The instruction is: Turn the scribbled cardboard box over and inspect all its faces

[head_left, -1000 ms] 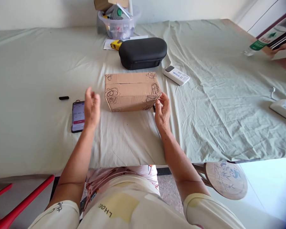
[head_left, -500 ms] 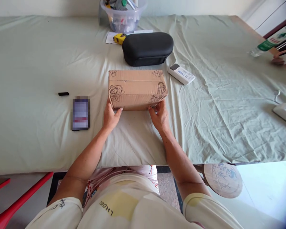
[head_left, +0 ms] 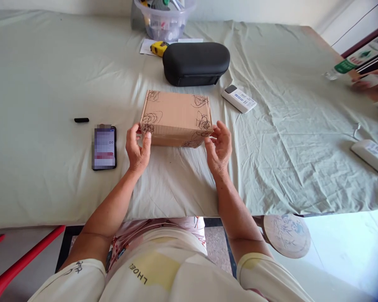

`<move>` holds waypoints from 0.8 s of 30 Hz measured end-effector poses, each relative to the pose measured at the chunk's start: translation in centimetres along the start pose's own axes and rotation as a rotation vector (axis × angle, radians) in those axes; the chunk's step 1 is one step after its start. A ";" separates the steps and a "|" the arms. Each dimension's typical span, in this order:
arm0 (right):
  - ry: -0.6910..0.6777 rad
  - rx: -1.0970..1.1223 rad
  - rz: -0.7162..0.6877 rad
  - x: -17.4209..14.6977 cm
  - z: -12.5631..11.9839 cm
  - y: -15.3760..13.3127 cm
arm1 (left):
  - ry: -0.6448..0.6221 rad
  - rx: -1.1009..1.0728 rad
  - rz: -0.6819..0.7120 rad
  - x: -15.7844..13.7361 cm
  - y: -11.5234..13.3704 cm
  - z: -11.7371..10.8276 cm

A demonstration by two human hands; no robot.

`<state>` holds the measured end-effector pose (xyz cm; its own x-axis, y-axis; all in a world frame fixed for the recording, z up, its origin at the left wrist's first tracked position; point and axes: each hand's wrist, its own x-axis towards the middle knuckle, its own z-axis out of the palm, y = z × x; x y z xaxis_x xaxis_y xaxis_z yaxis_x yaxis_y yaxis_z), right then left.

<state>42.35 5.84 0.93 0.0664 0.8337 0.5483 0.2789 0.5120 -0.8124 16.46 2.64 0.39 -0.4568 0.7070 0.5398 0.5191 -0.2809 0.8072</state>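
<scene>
A brown cardboard box with black pen scribbles near its corners sits in front of me on the cloth, turned slightly askew. Around its near left corner is my left hand, thumb at the front face and fingers against the left side. At the near right corner, my right hand has its thumb by the front face and its curled fingers by the right side, a loose hold. Beyond the box lies a black zippered case. To the left are a phone with a partly blurred screen and a small black stick-like piece.
A pale green cloth covers the table. Behind the case stand a yellow tape measure and a clear plastic tub of items. White devices lie to the right. Another person's hand and a bottle are at far right.
The box has turned a little, and the seam across its upper face no longer shows. Both my hands have shifted outward from its front edge to its near corners, with a looser hold.
</scene>
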 end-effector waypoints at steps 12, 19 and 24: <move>-0.267 0.017 -0.112 -0.7 0.7 -1.0 | -0.164 0.107 0.033 0.1 -0.9 -0.1; -0.542 0.092 -0.372 -2.4 3.1 -2.5 | -0.250 0.176 0.148 -1.0 0.4 0.2; -0.574 -0.024 -0.384 -2.8 3.5 -2.1 | -0.287 0.132 0.317 -2.7 1.2 1.1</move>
<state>38.27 3.17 0.39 -0.5575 0.5751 0.5988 0.2028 0.7937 -0.5735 19.13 1.09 -0.41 -0.0511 0.7556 0.6530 0.6974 -0.4410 0.5649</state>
